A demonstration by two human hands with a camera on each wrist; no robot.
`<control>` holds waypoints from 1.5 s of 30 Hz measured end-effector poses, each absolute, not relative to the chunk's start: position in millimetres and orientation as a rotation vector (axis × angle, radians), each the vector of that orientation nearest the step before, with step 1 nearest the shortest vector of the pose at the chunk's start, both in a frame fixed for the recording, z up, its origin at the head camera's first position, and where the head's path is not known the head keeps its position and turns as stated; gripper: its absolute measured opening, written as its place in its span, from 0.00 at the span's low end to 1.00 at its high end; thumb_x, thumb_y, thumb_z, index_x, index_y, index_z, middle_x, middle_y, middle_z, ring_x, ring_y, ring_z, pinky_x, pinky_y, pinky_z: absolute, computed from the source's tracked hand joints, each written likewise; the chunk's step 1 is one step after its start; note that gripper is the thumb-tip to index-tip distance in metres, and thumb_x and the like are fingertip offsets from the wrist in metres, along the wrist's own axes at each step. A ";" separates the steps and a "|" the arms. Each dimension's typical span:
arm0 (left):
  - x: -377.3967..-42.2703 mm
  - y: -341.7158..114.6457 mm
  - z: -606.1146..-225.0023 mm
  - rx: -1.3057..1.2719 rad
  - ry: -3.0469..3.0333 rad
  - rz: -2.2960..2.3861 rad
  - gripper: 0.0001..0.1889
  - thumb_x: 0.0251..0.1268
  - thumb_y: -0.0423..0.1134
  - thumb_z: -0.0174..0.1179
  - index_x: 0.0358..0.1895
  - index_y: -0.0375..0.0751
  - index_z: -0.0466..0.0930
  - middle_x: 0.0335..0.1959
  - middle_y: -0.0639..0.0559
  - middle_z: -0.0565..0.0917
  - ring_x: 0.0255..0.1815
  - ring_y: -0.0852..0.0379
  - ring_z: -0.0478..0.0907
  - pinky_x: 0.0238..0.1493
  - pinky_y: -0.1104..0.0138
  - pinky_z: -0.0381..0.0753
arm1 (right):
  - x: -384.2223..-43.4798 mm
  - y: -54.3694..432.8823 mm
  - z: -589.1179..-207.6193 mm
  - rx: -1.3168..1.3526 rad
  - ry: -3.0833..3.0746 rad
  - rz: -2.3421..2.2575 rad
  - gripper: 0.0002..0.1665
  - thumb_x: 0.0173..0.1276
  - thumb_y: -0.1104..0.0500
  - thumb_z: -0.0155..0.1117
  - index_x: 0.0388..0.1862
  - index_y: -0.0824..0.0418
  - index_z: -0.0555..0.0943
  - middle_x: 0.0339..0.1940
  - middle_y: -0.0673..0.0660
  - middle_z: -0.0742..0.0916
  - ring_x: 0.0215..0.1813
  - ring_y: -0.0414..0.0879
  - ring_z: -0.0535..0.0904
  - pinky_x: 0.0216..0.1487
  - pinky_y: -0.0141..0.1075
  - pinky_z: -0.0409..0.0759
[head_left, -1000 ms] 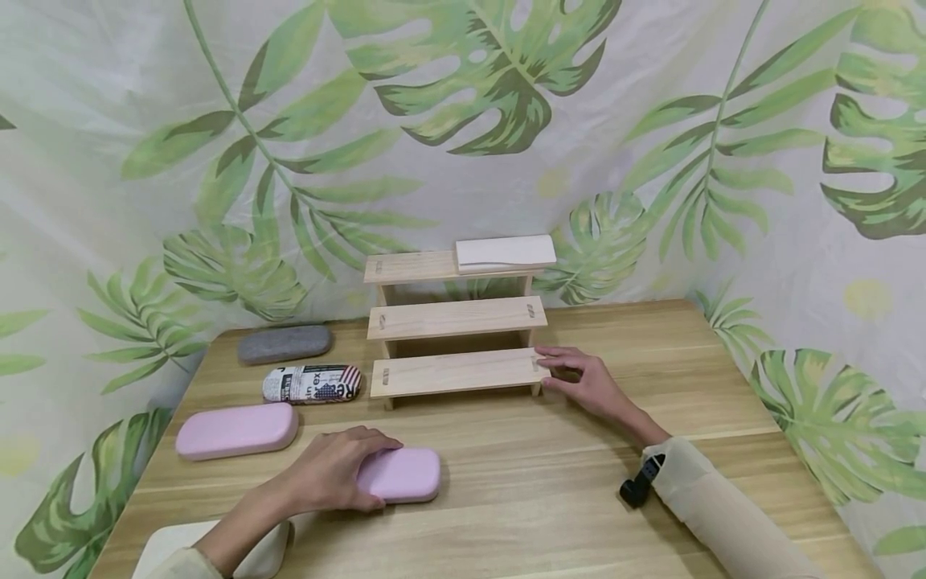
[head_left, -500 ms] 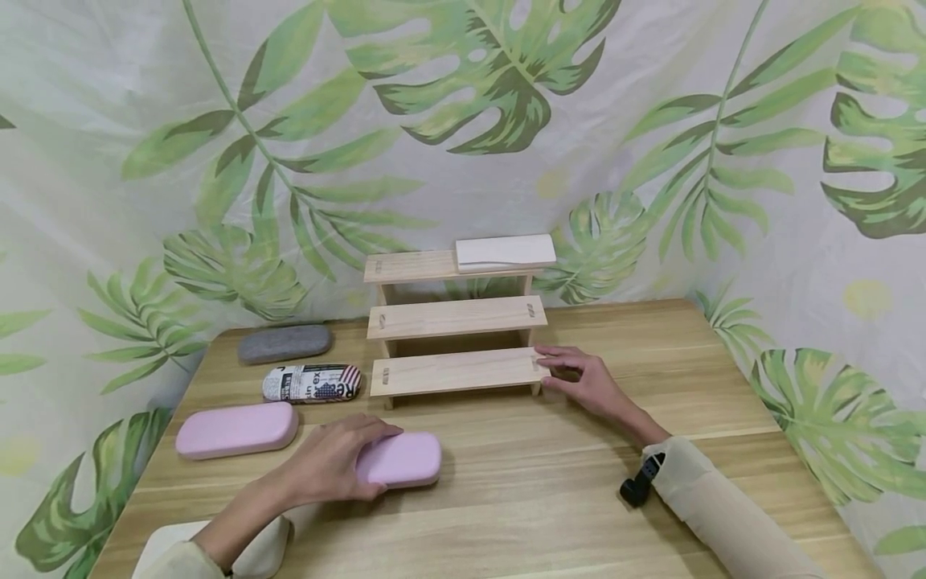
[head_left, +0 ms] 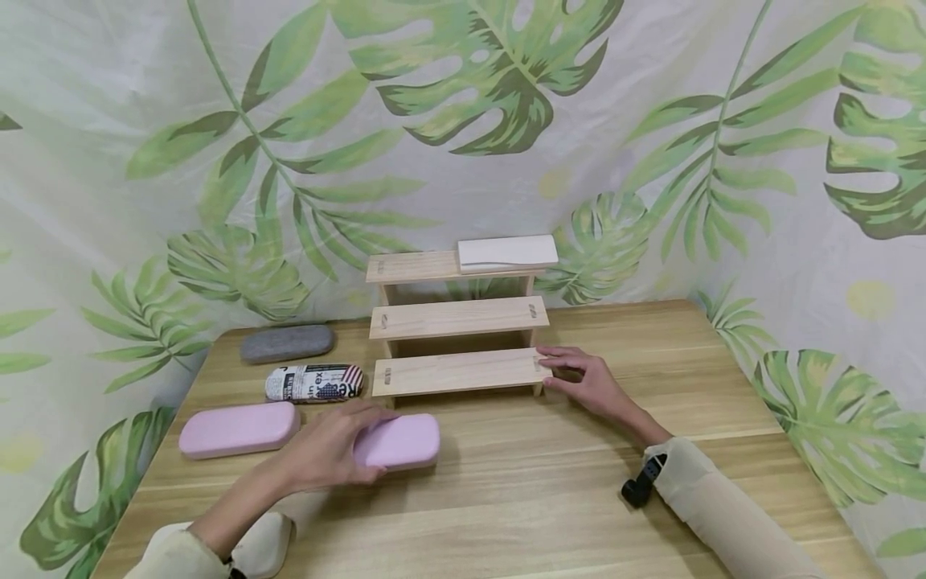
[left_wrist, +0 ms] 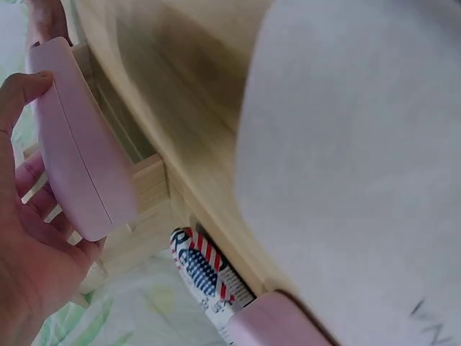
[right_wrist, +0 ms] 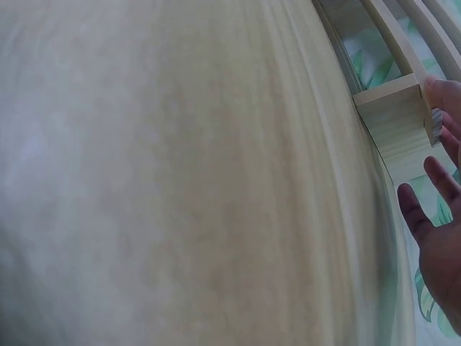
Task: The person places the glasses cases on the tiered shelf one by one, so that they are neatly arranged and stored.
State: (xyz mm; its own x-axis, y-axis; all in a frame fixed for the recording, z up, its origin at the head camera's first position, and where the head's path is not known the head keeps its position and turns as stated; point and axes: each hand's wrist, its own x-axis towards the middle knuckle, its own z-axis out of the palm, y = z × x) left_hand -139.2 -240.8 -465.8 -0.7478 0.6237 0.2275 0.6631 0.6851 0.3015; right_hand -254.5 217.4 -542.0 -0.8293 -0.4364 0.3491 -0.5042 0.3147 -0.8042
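Note:
My left hand (head_left: 329,446) grips a pink glasses case (head_left: 401,441) from its left side, lifted in front of the wooden tiered stand (head_left: 452,374). In the left wrist view, the thumb lies on one long side of this case (left_wrist: 79,144), with fingers round the other. My right hand (head_left: 589,386) holds the right end of the stand's lowest step between thumb and fingers. In the right wrist view, the other fingers are spread beside the stand (right_wrist: 392,108). A white glasses case (head_left: 506,253) lies on the right part of the top step.
Left of the stand lie a grey glasses case (head_left: 285,344), a newspaper-print case (head_left: 313,383) and another pink case (head_left: 239,430). A cream-white case (head_left: 264,547) sits near the front left, partly under the left forearm. Leaf-print cloth (head_left: 463,121) hangs behind the table.
My left hand has raised the pink case off the table and moved it towards the stand. The right hand stays at the lowest step.

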 end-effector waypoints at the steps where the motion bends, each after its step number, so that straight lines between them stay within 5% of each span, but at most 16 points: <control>1: -140.1 -241.4 -464.3 -1.060 -2.787 -0.570 0.41 0.40 0.50 0.84 0.64 0.42 0.84 0.58 0.44 0.87 0.51 0.51 0.85 0.41 0.64 0.85 | -254.4 217.5 -542.2 0.895 -2.491 1.564 0.22 0.68 0.60 0.78 0.61 0.58 0.89 0.70 0.53 0.85 0.74 0.53 0.76 0.73 0.26 0.68; 7: -144.8 -243.6 -455.3 -1.020 -2.769 -0.552 0.41 0.38 0.49 0.84 0.63 0.43 0.85 0.54 0.46 0.88 0.44 0.55 0.84 0.35 0.69 0.81 | -254.3 217.7 -543.0 0.893 -2.492 1.568 0.21 0.69 0.60 0.78 0.61 0.57 0.89 0.70 0.54 0.84 0.74 0.54 0.76 0.73 0.26 0.67; 18: -159.5 -250.0 -438.6 -0.956 -2.762 -0.569 0.37 0.41 0.47 0.83 0.62 0.44 0.86 0.54 0.45 0.88 0.52 0.47 0.85 0.41 0.58 0.85 | -253.3 217.6 -542.8 0.903 -2.490 1.537 0.21 0.69 0.61 0.77 0.61 0.58 0.89 0.70 0.55 0.85 0.73 0.55 0.76 0.73 0.26 0.67; 29: -179.6 -251.2 -421.1 -0.931 -2.718 -0.625 0.38 0.40 0.47 0.84 0.62 0.40 0.86 0.54 0.45 0.90 0.51 0.50 0.86 0.46 0.54 0.85 | -254.2 217.2 -543.1 0.908 -2.487 1.532 0.22 0.69 0.60 0.77 0.61 0.57 0.89 0.70 0.54 0.85 0.73 0.55 0.76 0.73 0.26 0.67; 45: -205.4 -248.7 -395.9 -0.855 -2.720 -0.584 0.36 0.46 0.50 0.80 0.63 0.46 0.85 0.56 0.44 0.89 0.49 0.47 0.85 0.38 0.55 0.83 | -254.7 217.2 -542.2 0.906 -2.495 1.532 0.22 0.69 0.61 0.77 0.61 0.59 0.88 0.70 0.57 0.84 0.73 0.56 0.77 0.73 0.28 0.67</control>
